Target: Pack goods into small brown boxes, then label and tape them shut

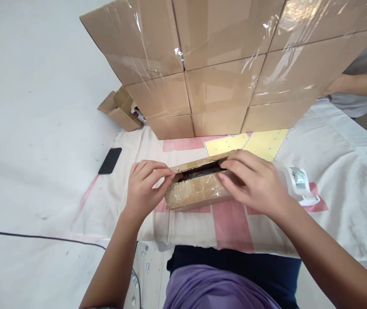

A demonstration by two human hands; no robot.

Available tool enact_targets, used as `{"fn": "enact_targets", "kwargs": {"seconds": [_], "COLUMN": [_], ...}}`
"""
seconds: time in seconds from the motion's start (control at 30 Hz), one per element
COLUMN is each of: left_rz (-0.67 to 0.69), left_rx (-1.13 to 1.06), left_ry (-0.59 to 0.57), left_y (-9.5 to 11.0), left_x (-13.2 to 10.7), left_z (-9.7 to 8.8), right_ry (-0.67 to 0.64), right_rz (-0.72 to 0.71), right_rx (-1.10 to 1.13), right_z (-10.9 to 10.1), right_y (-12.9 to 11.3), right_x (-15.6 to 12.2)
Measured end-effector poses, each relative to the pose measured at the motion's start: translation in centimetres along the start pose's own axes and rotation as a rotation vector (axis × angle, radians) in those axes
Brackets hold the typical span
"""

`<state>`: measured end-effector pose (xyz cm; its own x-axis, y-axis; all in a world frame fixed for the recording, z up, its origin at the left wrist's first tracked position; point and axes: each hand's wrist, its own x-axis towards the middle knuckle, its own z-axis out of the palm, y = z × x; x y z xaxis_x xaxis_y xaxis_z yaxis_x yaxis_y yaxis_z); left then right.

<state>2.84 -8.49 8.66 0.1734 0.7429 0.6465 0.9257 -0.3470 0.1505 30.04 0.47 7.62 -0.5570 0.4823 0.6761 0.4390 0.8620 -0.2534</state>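
A long cardboard box (199, 193) with shiny clear tape on it lies on the cloth-covered table in front of me. Its top is slit open along the length, and something dark with reddish marks shows inside, too hidden to name. My left hand (148, 184) pinches the box's left end at the opening, thumb and fingers on the flap edge. On the right side, my right hand (251, 178) grips the other end, with its fingertips at the slit and the thumb on the near flap.
Stacked cartons (218, 86) wrapped in clear film rise behind the box. A tape dispenser (301, 186) stands to the right, a black phone (110, 161) lies left, and yellow sheets (263, 143) lie behind. A small open carton (124, 111) sits at back left. Another person's arm (360, 83) reaches in at right.
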Motion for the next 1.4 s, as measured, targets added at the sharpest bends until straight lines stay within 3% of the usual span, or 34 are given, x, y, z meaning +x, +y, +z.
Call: {"fn": "enact_targets", "kwargs": {"seconds": [0.1,0.2,0.5,0.77,0.97,1.2,1.4], "left_rz": [-0.05,-0.083,-0.177,-0.034,0.007,0.03,0.236], "left_rx": [-0.044,-0.06,-0.079,0.102,0.131,0.161,0.11], "left_ry": [-0.048,-0.088,-0.18,-0.068,-0.05,-0.023,-0.04], "left_y": [0.6,0.9,1.6,2.2,2.3,2.0,0.6], "left_x": [0.1,0.3,0.2,-1.1,-1.9,-2.5,-4.3], "left_z": [-0.4,-0.6,-0.7,0.0,0.4,0.6,0.6], "right_ry": [-0.112,-0.124,-0.104,0.106,0.252,0.256,0.222], "right_rz": [-0.061,-0.044,0.166,0.307,0.32,0.336,0.414], "right_rx": [-0.073,-0.124,-0.185,-0.027,-0.087,-0.044,-0.019], "right_z": [-0.2,-0.2,0.6,2.7,3.3,3.5,3.2], "right_y": [-0.3,-0.6,-2.3,-3.2,-4.1,-3.9,-4.8], "right_x": [0.2,0.5,0.5,-1.1,-1.7,-1.5,-1.9]}}
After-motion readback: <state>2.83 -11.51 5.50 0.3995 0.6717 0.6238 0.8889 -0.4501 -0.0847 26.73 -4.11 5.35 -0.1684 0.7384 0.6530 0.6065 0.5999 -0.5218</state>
